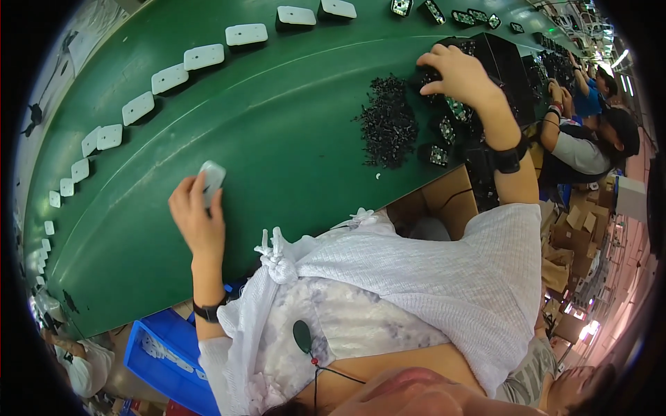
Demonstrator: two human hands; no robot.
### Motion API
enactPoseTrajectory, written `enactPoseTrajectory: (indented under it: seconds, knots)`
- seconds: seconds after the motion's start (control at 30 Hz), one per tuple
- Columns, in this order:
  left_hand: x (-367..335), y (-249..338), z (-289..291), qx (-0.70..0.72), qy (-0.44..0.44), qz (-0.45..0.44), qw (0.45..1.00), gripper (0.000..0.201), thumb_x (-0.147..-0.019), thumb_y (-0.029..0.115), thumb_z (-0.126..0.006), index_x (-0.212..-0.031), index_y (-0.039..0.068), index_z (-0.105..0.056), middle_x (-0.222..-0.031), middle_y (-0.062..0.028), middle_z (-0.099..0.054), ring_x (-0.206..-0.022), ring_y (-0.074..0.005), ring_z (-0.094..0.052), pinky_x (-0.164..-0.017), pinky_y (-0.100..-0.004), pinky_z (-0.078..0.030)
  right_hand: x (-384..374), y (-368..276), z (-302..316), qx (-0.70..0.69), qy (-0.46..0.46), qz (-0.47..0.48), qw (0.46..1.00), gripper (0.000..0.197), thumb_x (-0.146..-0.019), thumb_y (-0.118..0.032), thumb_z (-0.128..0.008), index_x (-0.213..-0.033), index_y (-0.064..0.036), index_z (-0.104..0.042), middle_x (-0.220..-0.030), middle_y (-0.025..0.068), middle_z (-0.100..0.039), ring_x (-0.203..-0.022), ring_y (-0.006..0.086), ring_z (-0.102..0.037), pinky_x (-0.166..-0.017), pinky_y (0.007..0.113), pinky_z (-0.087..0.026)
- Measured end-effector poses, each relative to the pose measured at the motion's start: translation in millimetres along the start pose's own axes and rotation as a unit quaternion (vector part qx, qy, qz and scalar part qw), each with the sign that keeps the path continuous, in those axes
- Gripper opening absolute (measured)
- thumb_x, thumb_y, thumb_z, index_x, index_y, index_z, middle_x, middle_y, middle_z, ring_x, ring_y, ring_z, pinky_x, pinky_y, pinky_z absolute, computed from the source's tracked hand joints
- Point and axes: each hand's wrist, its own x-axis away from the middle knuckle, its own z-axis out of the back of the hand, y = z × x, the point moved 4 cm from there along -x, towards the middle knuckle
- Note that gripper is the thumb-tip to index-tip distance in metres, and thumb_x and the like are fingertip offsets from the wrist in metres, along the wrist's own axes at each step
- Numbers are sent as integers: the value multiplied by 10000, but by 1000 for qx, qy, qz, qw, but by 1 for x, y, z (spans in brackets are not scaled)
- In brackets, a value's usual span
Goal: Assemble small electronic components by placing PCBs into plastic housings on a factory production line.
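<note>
A small, pale white casing with rounded corners (214,177) sits in the left hand (196,215) of a person at a green-topped workbench (291,139), pinched between thumb and fingers at the bench's near left. Below the edge stands a blue plastic bin (166,378) holding white pieces (163,352). To the right, a loose heap of small black parts (388,125) lies beside black-cased units with exposed green circuit boards (437,154); over them the right hand (461,76) is partly open, fingers curled, though whether it has hold of one cannot be told. Beyond, more white rounded casings (246,35) line the far side, while co-workers (583,152) appear farther off at right.
</note>
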Motion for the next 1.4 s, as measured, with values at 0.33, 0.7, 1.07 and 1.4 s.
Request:
enactPoseTrajectory:
  seconds: [0.33, 0.7, 1.07, 1.4]
  knots:
    - [-25, 37, -25, 49, -32, -68, 996, 428, -763, 75, -722, -1172, 67, -592, -1162, -123, -548, -1056, -328, -515, -866, -428, -434, 4, -27, -25, 131, -10, 45, 990, 455, -666, -234, -795, -1053, -63, -626, -947, 85, -547, -948, 252, -541, -809, 359, -428]
    - [-24, 36, -32, 109, -4, -49, 993, 508, -704, 10, -713, -1192, 38, -572, -1137, -117, -575, -1047, -323, -530, -887, -427, -440, -12, -148, 7, -479, 151, 173, 847, 403, -767, -16, -674, -1157, -43, -573, -1159, 100, -547, -1120, 247, -531, -992, 325, -398]
    - [-20, 39, -30, 134, -22, -24, 990, 506, -743, 43, -684, -1229, 57, -546, -1149, -93, -572, -1048, -303, -528, -897, -421, -418, -18, -193, -3, -390, 199, 170, 883, 387, -783, -53, -718, -1156, -48, -614, -1109, 108, -637, -1028, 292, -594, -906, 352, -473]
    - [-54, 47, -54, -5, -186, -349, 918, 494, -837, 132, -554, -1329, 167, -538, -1444, 31, -453, -1402, -197, -312, -1140, -417, -263, -18, -182, -6, -650, 134, 40, 747, 407, -852, -34, -691, -1234, 32, -564, -1170, 103, -610, -1035, 162, -602, -915, 270, -470]
